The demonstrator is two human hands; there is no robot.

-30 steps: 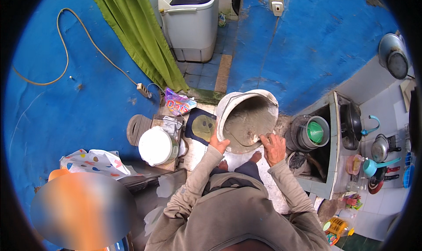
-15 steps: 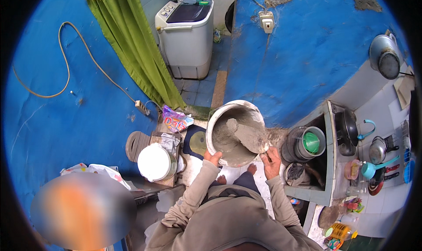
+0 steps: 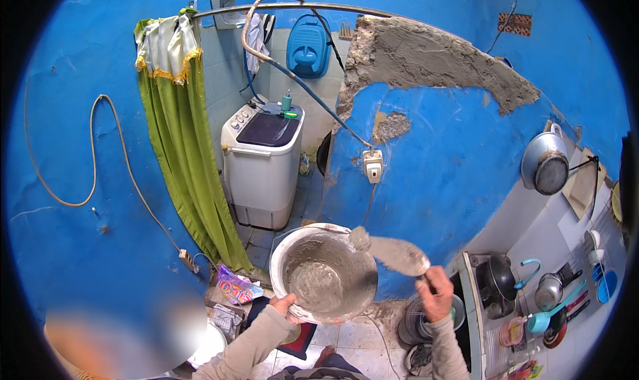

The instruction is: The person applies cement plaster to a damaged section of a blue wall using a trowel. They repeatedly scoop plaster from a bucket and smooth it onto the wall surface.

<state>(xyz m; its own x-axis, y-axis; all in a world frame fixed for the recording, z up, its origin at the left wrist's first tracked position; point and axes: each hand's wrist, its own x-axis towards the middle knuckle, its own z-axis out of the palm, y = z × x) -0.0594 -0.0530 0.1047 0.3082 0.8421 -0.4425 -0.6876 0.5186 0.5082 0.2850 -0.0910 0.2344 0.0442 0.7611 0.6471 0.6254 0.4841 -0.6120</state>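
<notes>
A whitish bucket [image 3: 277,268] is tipped in front of me, with wet grey mortar [image 3: 316,285] coating its inner wall and bottom. My left hand [image 3: 286,307] is closed over the bucket's near left rim. To the right, my right hand [image 3: 436,295] grips the handle of a trowel [image 3: 401,256]. The trowel's blade points left, above the bucket's far right rim, and a lump of mortar [image 3: 360,239] sits at its tip. Facing me, the blue wall has rough, exposed grey mortar [image 3: 432,50] along its sloping top.
A power socket [image 3: 373,165] with a cable hangs on the blue wall. Left stand a green curtain [image 3: 183,147] and a washing machine [image 3: 261,170]. At right, stacked buckets [image 3: 413,321] stand beside a tiled counter [image 3: 474,307] holding pans. A blurred patch covers the lower left.
My view has lifted towards the wall. The trowel has come up out of the bucket and moved right, carrying a lump of mortar. My left hand has stayed on the rim.
</notes>
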